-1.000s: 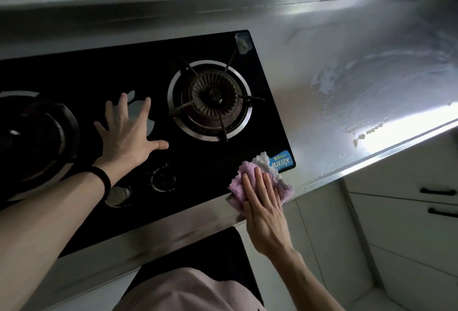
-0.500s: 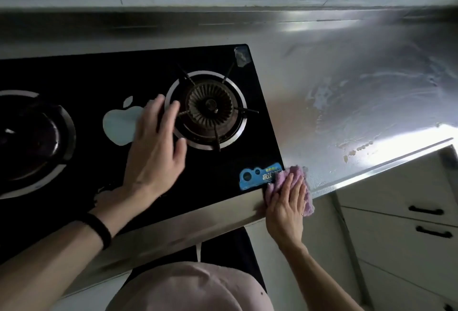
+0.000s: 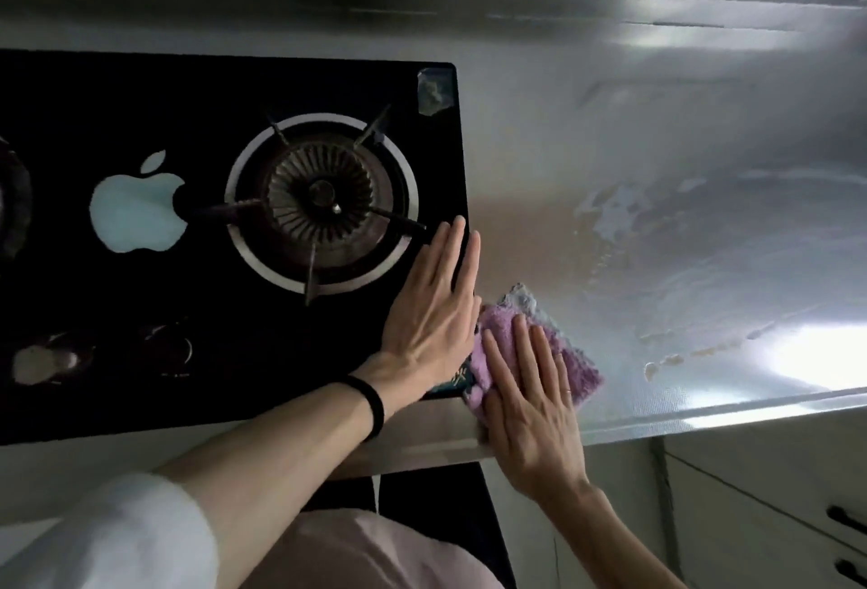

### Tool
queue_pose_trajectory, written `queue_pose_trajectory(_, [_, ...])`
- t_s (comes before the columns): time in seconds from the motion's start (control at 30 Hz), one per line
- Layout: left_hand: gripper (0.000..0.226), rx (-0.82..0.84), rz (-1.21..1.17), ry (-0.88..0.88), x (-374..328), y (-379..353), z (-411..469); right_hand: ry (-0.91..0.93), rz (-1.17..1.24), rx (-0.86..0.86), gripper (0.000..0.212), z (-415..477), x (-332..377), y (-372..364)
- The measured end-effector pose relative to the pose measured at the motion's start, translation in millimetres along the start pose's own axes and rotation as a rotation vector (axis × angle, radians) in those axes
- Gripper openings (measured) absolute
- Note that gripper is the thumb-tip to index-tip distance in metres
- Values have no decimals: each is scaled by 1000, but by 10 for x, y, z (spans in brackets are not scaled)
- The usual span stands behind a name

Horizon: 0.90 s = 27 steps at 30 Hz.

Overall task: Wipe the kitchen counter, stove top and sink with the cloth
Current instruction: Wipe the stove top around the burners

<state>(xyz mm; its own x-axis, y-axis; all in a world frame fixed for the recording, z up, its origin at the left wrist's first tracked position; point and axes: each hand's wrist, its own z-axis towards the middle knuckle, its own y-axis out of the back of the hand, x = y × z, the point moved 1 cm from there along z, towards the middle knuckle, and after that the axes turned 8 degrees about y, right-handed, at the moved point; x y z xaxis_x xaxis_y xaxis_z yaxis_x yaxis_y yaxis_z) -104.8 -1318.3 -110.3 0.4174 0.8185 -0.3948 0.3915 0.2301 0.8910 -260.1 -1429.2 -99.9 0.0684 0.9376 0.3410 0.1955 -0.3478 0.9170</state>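
Head view: looking down at counter and hob.

- Right hand (image 3: 530, 401): flat, palm down on the purple cloth (image 3: 499, 330). Fingers straight, slightly spread, pressing rather than gripping.
- Purple cloth: bunched flat on the stainless steel counter (image 3: 657, 157), right against the front right corner of the black glass stove top (image 3: 234, 382). Its left edge overlaps that corner and partly covers a blue label (image 3: 448, 386) there. The cloth's far tip is pale and looks sudsy.
- Left hand (image 3: 431, 307): flat on the stove glass, fingers straight and held together, holding nothing. Fingertips lie along the stove's right edge, just beside the right burner (image 3: 321, 194). Its outer edge touches the cloth. Black wristband (image 3: 370, 405) on the wrist, white sleeve (image 3: 117, 537) pushed up the forearm.
- Hands are side by side, left one slightly further forward.
- Stove: pale apple-shaped logo (image 3: 136, 213) left of the burner, two knobs (image 3: 169, 349) (image 3: 47, 358) along the front, torn sticker remnant (image 3: 434, 89) at the back right corner. A second burner (image 3: 9, 204) is cut off by the left frame edge.
- Counter right of the cloth: streaky whitish foam smears (image 3: 610, 213), strong glare near the front edge.
- Below the counter at right: pale drawers with dark handles (image 3: 844, 523).
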Motion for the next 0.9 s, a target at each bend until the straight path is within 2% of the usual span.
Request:
queue_pose_trajectory(0.1, [72,-41,29,124,-60,-55,303,87,15,-15,59,-29,-121,61])
queue_pose_trajectory(0.2, [71,-72,54,204,-127,-83,424,51,115,-30,64,-86,-151,108])
queue_pose_trajectory(0.3, [69,-99,132,199,-146,-111,407,71,135,-39,61,-70,-144,64])
queue_pose_trajectory(0.5, [70,-179,133,170,-122,-117,391,186,-34,26,72,287,-502,-43])
queue_pose_trajectory(0.63, [69,-201,90,183,-113,-135,399,183,-81,30,65,881,-868,103])
queue_pose_trajectory(0.9, [73,-207,58,203,-125,-212,414,269,-185,-18,68,2722,-1187,649])
